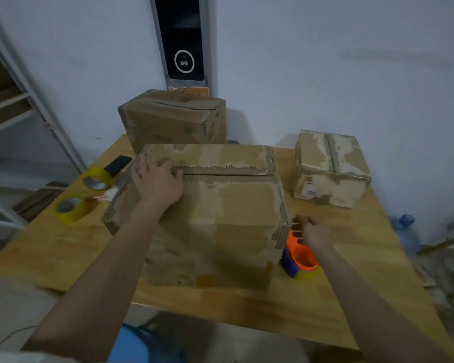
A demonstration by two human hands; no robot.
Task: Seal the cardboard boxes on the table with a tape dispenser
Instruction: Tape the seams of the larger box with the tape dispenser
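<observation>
Pressing flat with spread fingers, our left hand (158, 180) is resting on the top of the big cardboard box (207, 205) at the centre of the frame, beside its untaped seam. Our right hand (311, 231) is hovering loosely curled, gripping nothing, just above the orange tape dispenser (300, 259) lying on the wooden table (351, 284) at the box's lower right corner. Two more boxes are sitting behind.

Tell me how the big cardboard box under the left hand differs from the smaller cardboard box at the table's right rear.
The big brown cardboard box stands at the table's middle, the left hand resting on its top; the smaller brown cardboard box stands untouched. The big box's centre seam runs left to right, the smaller box's front to back. The smaller box bears a white label; none shows on the big box. Both are worn, flaps closed.
</observation>
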